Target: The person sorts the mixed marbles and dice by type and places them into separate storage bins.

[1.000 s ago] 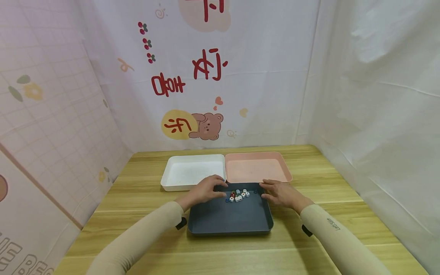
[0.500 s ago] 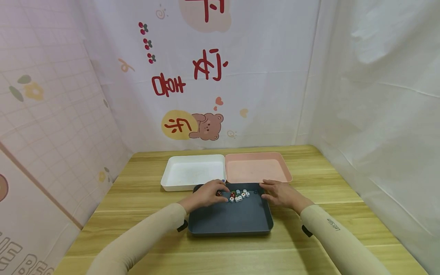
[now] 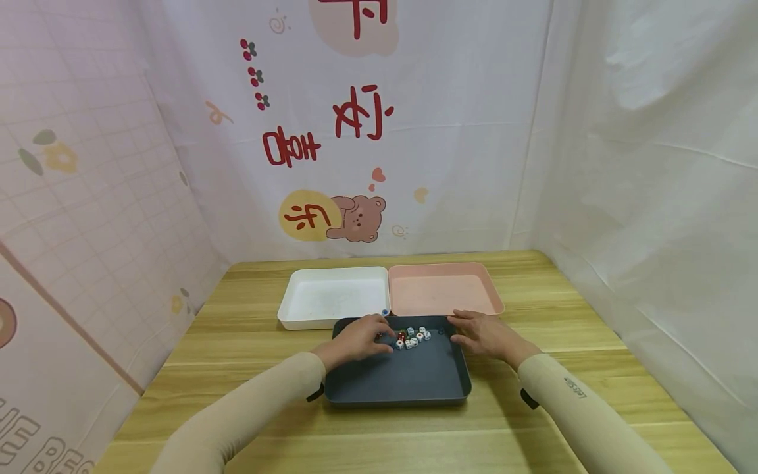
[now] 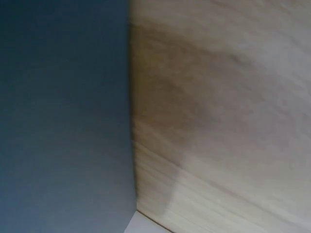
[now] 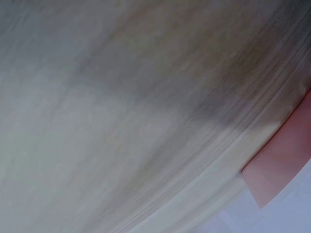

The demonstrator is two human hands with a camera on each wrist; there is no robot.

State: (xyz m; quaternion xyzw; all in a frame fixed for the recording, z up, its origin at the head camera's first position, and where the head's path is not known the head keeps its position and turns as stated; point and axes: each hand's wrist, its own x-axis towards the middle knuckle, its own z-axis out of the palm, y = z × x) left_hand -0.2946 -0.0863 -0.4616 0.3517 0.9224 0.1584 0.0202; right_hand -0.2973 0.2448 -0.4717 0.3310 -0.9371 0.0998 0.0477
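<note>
A dark grey tray (image 3: 397, 378) lies in front of me with several small dice (image 3: 411, 342), mostly white and a few red, near its back edge. My left hand (image 3: 355, 339) reaches over the tray's left side. Its thumb and fingers are apart beside the dice, and a dark red die (image 3: 379, 336) partly shows beneath them. My right hand (image 3: 488, 336) rests over the back right corner, fingers stretched toward the rim and thumb over the inside. A dark blue die (image 3: 441, 331) is near that thumb. Neither wrist view shows a hand.
Behind the dark tray stand a white tray (image 3: 331, 296) and a pink tray (image 3: 441, 294), side by side. One blue die (image 3: 385, 312) lies in the white tray's front right corner. The wooden table (image 3: 237, 368) is bounded by white cloth walls (image 3: 651, 197).
My left hand has drawn back from the white tray's front edge to the dice. A blue die now shows in the white tray's corner. The right hand has stayed in place.
</note>
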